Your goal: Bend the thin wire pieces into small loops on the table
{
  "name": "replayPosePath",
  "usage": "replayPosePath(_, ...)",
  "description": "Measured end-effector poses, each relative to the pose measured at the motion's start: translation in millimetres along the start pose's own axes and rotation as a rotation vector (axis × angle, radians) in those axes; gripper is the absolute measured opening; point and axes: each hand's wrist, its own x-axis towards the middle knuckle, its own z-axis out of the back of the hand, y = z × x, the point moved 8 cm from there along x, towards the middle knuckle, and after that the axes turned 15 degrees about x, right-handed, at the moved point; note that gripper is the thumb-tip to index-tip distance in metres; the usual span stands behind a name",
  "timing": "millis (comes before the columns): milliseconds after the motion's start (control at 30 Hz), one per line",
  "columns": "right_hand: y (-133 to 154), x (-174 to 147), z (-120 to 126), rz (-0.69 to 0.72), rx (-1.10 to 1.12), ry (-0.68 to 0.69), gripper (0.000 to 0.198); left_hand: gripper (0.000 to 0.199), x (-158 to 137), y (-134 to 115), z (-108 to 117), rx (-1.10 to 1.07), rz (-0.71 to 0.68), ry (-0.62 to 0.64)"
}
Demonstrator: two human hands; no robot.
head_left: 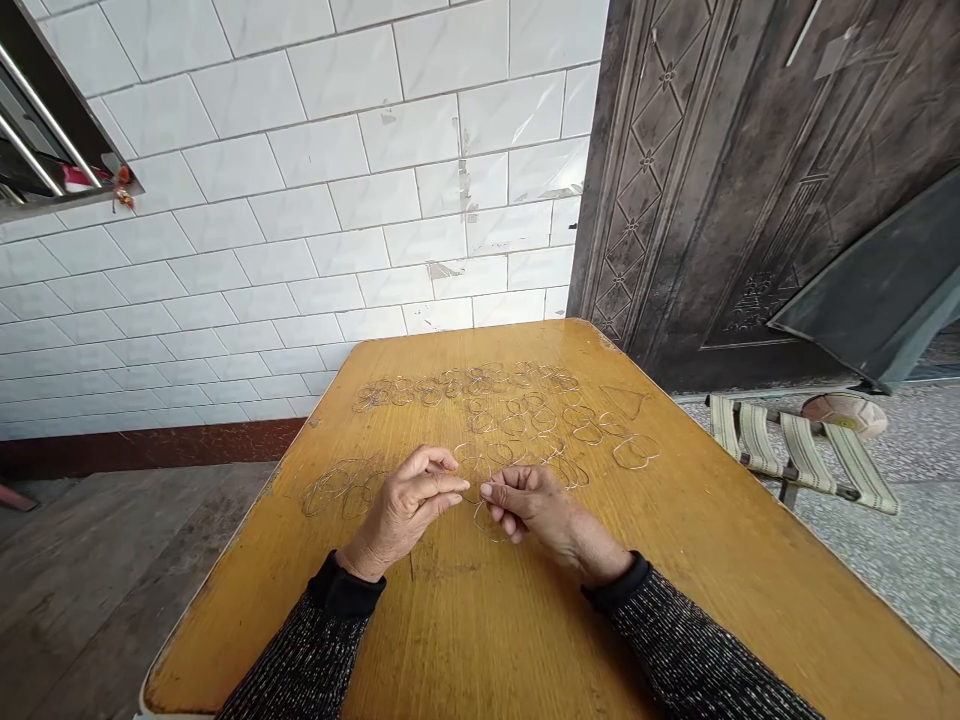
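Observation:
In the middle of the wooden table, my right hand (531, 505) is closed in a pinch on a thin wire loop (480, 525), which hangs below its fingertips. My left hand (412, 500) faces it a short gap away. Its thumb and a finger come together at the wire, while the index finger is raised; the fine wire between the two hands is hard to follow. Several bent wire loops (525, 415) lie just beyond my hands. A looser bunch of wire (341, 487) rests left of my left hand.
The yellow-brown table (465, 640) reaches to a white tiled wall (330, 230). A dark patterned metal door (720, 200) stands at the right. Beside the table on that side are a striped strap stool (806, 452) and a ball (844, 412).

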Motion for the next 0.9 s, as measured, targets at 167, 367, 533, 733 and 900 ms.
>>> replayPosePath(167, -0.8, -0.5, -1.6, -0.024, 0.040, 0.020, 0.036, 0.015, -0.6, 0.4, -2.0, 0.060, -0.034, -0.010)
replayPosePath(367, 2.1, -0.9, -0.8, 0.017, 0.073, -0.021, 0.034, 0.015, -1.0, -7.9, -8.0, 0.165, -0.122, 0.012)
replayPosePath(533, 4.6, -1.7, 0.1, 0.059, 0.114, -0.072, 0.036, 0.010, -3.0, -16.1, -8.9, 0.229, -0.173, -0.018)
replayPosePath(733, 8.9, -2.5, -0.3, 0.108, 0.203, -0.115, 0.036, 0.008, -4.1, -24.8, -9.8, 0.265, -0.179, -0.050)
replayPosePath(900, 9.2, -4.0, -3.3, 0.122, 0.236, -0.129, 0.035, 0.008, -5.1, -24.1, -13.6, 0.295, -0.159, -0.082)
